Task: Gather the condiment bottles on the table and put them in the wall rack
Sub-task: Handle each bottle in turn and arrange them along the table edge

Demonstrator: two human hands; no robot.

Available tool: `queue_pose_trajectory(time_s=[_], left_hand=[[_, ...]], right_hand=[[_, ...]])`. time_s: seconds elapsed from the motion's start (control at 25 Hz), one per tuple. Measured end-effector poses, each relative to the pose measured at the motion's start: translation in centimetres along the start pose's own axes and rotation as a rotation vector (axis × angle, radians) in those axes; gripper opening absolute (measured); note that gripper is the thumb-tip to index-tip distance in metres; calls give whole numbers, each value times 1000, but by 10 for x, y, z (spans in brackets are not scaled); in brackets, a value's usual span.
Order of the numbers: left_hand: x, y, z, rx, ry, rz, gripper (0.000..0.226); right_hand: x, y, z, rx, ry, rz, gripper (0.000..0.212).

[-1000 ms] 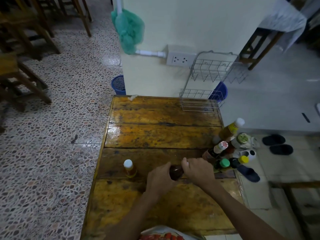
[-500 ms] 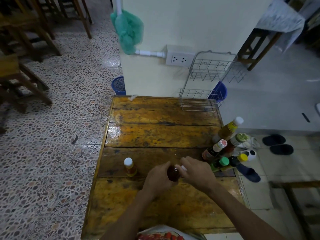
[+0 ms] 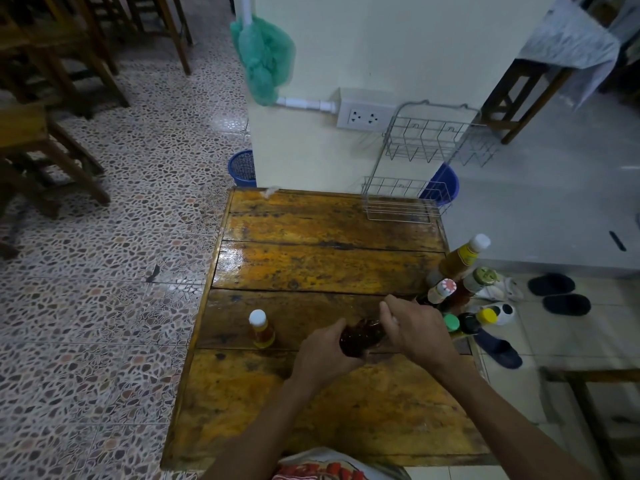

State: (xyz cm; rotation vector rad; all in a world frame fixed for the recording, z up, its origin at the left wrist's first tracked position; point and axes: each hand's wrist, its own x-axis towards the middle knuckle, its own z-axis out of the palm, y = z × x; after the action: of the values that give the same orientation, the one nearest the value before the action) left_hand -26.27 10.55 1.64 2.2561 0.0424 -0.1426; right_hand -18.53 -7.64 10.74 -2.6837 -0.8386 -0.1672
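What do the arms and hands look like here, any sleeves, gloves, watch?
Both arms are bare up to the frame edge: no sleeves show. The left hand and right hand have no gloves; no watch, rings or bands visible. A white garment with a red print shows at the bottom.

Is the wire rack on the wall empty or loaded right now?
Empty: both tiers of the wire rack show only bare wire, with no bottles inside.

Both forearms reach forward from the near edge and meet in the middle. The left hand [image 3: 323,355] curls around a dark brown glass bottle [image 3: 360,337]; the right hand [image 3: 417,332] grips its top end.
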Motion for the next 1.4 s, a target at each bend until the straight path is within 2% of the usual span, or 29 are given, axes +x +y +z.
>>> queue_pose_trajectory(time_s=[0.16,0.24,0.32,0.4,0.44,0.52,0.6,0.68,0.76,0.88,0.96,1.08,1.16,1.2,1.28,1.4], left_hand=[[-7,-5,6,207,49,17,40],[-13,-10,8,333,77,44,41],[-16,-15,12,476,76,59,51],[-18,-19,13,540,82,59,57],[-18,-20,12,527,78,51,57],[-13,-22,7,447,85,49,52],[-8,-24,2,336,113,49,45],[-5,-23,-3,263,133,54,43],[-4,-23,-5,263,125,81,42],[-10,-24,-2,370,110,82,40],[-12,-24,3,422,93,50,43],[-16,-23,9,510,52,23,50],[-19,-24,14,524,33,32,52],[-20,-24,15,500,34,29,54],[-17,-18,17,416,58,13,56],[11,9,17,228,108,-10,63]], right_hand=[[-16,9,27,-13,-175,189,22],[-26,12,43,-44,-383,319,20],[-28,14,51,115,-621,584,31],[-26,11,51,279,-709,732,39],[-25,8,49,261,-675,716,45],[-25,1,44,37,-458,467,52],[-25,-5,34,-21,-257,256,39],[-25,-3,26,-18,-196,144,37],[-27,-1,21,-34,-210,77,43],[-29,0,22,4,-242,103,43],[-31,-3,27,83,-254,219,37],[-36,-1,39,82,-514,363,20],[-34,1,39,76,-708,474,21],[-32,1,35,141,-713,517,28],[-25,-1,21,248,-557,594,36],[-5,-5,-16,244,-307,460,22]])
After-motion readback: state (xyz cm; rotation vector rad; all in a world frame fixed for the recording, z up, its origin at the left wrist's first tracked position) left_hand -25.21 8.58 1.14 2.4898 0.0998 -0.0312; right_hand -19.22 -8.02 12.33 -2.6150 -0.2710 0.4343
